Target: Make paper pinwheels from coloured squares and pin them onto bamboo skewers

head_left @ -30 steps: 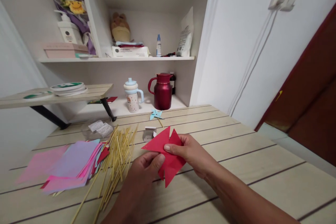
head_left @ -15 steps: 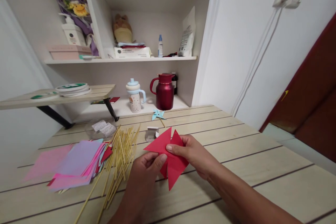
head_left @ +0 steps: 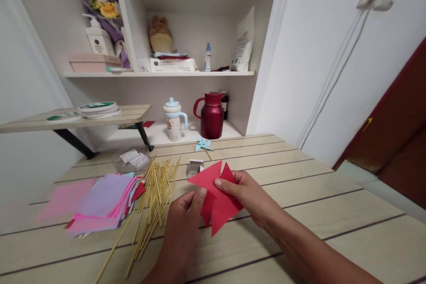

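A red folded paper (head_left: 218, 204) with pointed flaps is held just above the wooden table (head_left: 316, 204), in the middle of the view. My left hand (head_left: 184, 222) pinches its left side with the thumb on top. My right hand (head_left: 246, 193) grips its right side, thumb pressed near the centre. Left of my hands lies a loose bundle of thin bamboo sticks (head_left: 155, 195) and a stack of pink, lilac and red paper sheets (head_left: 96, 202).
A small white box (head_left: 195, 166) and a finished light-blue pinwheel (head_left: 203, 144) lie further back on the table. Behind stand a red jug (head_left: 212, 115) and a spouted cup (head_left: 175, 120) under a shelf. A side board (head_left: 76, 115) sticks out at left.
My left thumb has slid up onto the red paper's left flap. The view has shifted slightly, so everything sits a bit further right.
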The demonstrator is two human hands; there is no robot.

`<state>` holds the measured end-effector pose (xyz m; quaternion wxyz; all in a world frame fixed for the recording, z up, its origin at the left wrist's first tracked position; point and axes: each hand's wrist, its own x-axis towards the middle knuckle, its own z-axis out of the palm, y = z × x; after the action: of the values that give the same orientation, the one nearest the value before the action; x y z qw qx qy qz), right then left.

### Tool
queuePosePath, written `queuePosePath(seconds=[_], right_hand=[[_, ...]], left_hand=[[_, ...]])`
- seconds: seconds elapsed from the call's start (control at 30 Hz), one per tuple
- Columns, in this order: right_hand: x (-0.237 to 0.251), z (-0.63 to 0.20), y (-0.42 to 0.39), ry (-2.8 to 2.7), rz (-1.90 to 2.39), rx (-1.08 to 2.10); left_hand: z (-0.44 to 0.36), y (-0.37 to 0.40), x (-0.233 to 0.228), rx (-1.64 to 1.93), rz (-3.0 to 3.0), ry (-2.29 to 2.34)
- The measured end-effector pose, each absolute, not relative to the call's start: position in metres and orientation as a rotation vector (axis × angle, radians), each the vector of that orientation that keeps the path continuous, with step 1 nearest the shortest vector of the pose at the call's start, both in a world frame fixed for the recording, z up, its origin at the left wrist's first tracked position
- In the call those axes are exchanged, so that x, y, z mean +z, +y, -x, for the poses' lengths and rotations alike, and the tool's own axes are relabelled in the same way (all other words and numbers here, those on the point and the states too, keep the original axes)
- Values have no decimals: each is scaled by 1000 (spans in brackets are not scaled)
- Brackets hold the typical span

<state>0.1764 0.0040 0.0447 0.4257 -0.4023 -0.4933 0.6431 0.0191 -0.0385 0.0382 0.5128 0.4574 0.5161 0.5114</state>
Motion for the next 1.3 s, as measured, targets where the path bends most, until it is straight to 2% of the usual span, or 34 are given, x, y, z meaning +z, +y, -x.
queuePosePath(seconds=[0.4,1.3], right_hand=[[41,-182,9,-1237,1001,1554],[46,-177,0,-1282,957,1675]], left_hand=[[-18,-36,43,1139,-1167,1195],[-21,-40,29,1306,-995,1310]])
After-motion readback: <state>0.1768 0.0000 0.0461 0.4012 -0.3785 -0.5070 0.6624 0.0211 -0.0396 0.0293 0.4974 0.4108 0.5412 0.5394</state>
